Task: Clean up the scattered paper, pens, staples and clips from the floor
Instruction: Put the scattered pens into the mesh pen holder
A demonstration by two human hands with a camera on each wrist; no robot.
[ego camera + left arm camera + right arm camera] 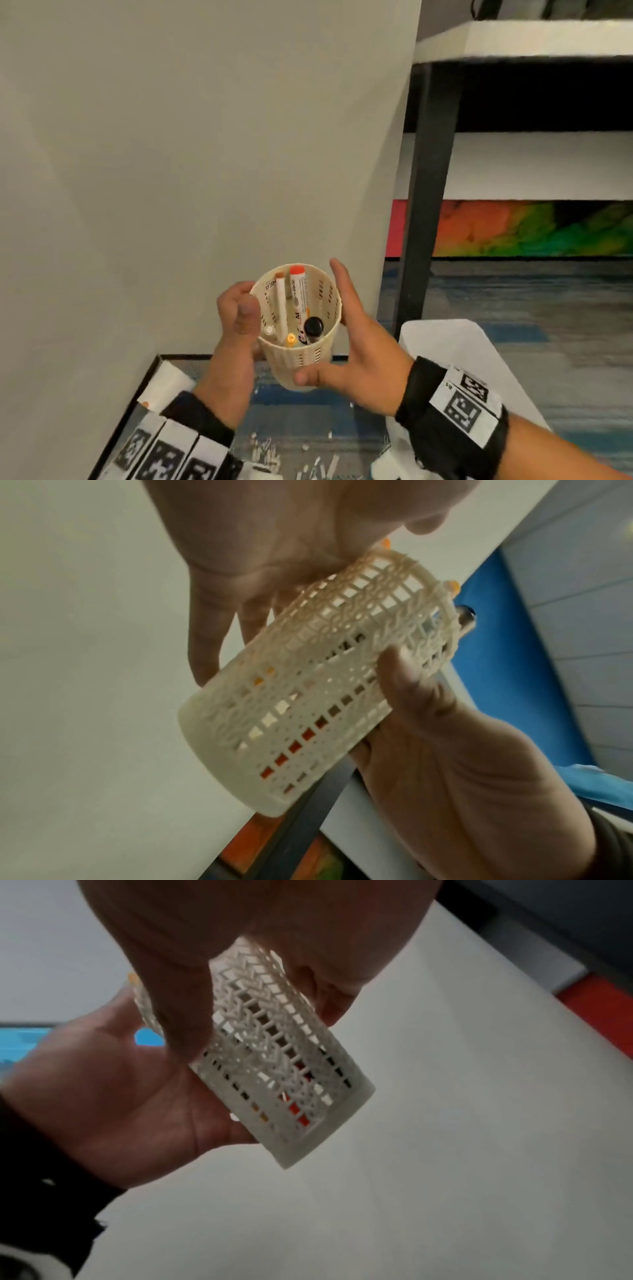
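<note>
A cream-white perforated plastic pen cup is held up in front of a grey wall panel. The left hand has its grip clasped round the cup's left side; the right hand cradles the cup's right side, fingers fairly straight and thumb laid across the wall. Inside the cup stand an orange-capped white marker, a white pen and a black-capped marker. Below the cup, small white staples and clips lie scattered on the blue-grey carpet floor.
</note>
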